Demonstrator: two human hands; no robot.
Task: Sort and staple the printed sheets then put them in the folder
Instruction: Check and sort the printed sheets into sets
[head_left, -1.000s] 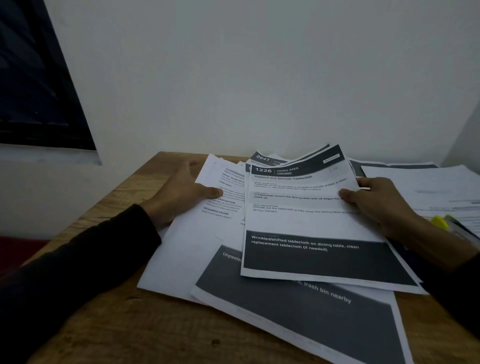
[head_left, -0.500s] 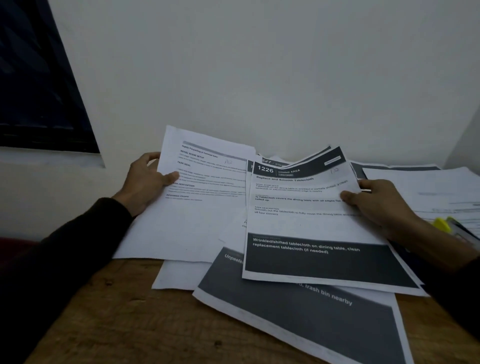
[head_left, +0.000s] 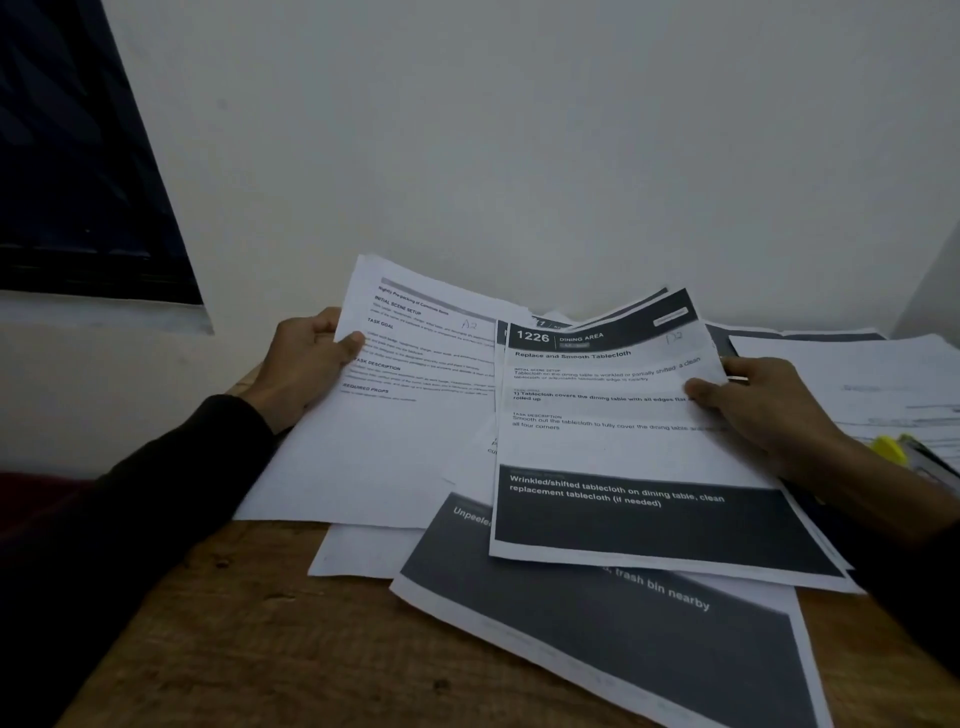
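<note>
While lying flat among the loose papers a second before, the white text sheet (head_left: 395, 415) now stood lifted off the wooden table (head_left: 291, 639), tilted up toward the wall, far edge raised highest. Held at its left edge by the left hand (head_left: 306, 364), thumb pressed on the printed face, fingers curled behind the paper. Gripped at the right edge, and unmoved since the earlier frames, the sheet headed 1226 (head_left: 623, 415), pinched by the right hand (head_left: 763, 410) with thumb on top and fingers underneath, its lower dark band overlapping the dark-banded sheet (head_left: 597, 634) flat on the table nearest the camera. Both forearms in dark sleeves, reaching in from the lower corners, the left raised higher than a second ago. Behind the right hand, another spread of papers (head_left: 857, 374), print too blurred to read. Just beside the right wrist, a yellow object (head_left: 889, 448), partly cut off and hard to identify. Small body text on the lifted sheet mostly illegible; further sheets beneath largely hidden.
</note>
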